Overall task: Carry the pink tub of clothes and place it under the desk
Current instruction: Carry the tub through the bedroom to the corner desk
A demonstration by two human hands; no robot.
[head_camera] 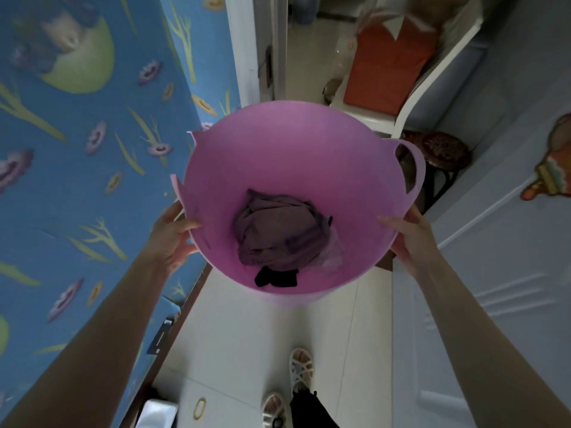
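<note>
Pink tub (278,156) is up off the floor, held out in front of me between both hands, open top tilted toward the camera. My left hand (173,239) is on the tub's left wall near the rim, thumb hooked over the edge onto the inside, other fingers spread under the outside, so clamped on the rim. My right hand (411,239) presses the right wall from outside, thumb lying along the rim, fingers wrapped behind the tub and mostly hidden, gripping it. Inside at the bottom: a crumpled purple-grey garment (275,233), a small black piece of clothing (276,278) just in front of it, touching, and something clear and plasticky at the garment's right edge, too blurred to identify. One loop handle (412,168) shows on the tub's right side; the left side shows only a notched rim. Blue floral bedspread (77,180) on my left, white door (494,242) on my right, pale tiled floor (247,350) below. My sandalled feet (290,387) are on the tiles beneath the tub. Orange box (389,66) on a white piece of furniture ahead, dark round stool (441,149) just past the handle.
</note>
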